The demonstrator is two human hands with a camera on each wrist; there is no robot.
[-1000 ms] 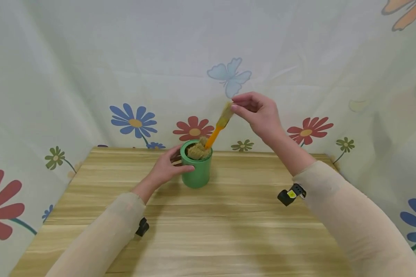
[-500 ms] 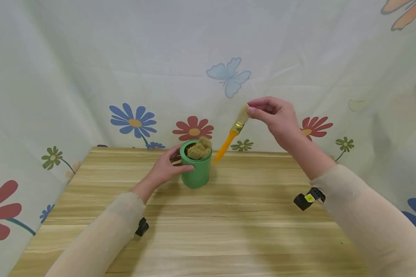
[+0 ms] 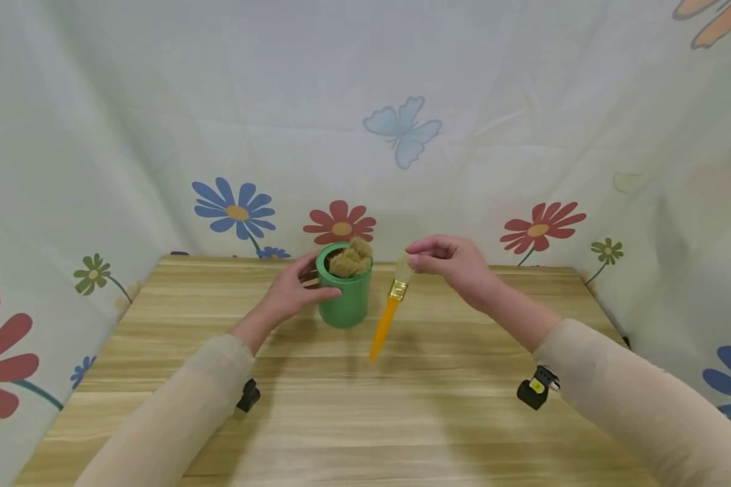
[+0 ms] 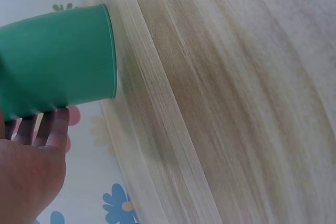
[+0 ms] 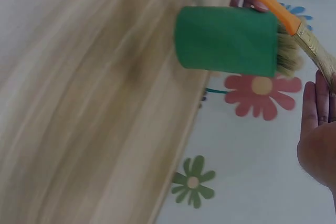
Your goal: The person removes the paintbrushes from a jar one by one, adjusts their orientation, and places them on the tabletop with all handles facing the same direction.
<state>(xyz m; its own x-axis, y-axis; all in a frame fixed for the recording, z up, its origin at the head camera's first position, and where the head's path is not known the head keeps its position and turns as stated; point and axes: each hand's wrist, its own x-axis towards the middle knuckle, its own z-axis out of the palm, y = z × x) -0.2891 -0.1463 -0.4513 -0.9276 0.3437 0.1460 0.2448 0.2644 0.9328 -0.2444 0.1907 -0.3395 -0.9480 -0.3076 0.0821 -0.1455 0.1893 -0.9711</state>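
A green cylindrical pot (image 3: 344, 303) stands upright on the table, with bristly brush heads (image 3: 350, 260) poking up from its mouth. My left hand (image 3: 292, 291) grips the pot from the left, thumb across the front and fingers behind. In the left wrist view those fingers (image 4: 56, 129) lie along the side of the pot (image 4: 63, 59). To the right of the pot, my right hand (image 3: 453, 267) pinches a paintbrush (image 3: 385, 325) by its pale bristles. Its orange handle points down and slightly left, apart from the pot, below a gold ferrule (image 3: 398, 290).
The wooden table (image 3: 317, 419) extends toward me, in front of the pot. Behind it hangs a pale curtain (image 3: 280, 81) printed with flowers and a butterfly. Dark cameras (image 3: 533, 392) sit on both wrists.
The paintbrush has come up out of the green pot, moved right, then been lowered beside it in my right hand. My left hand has stayed on the pot.
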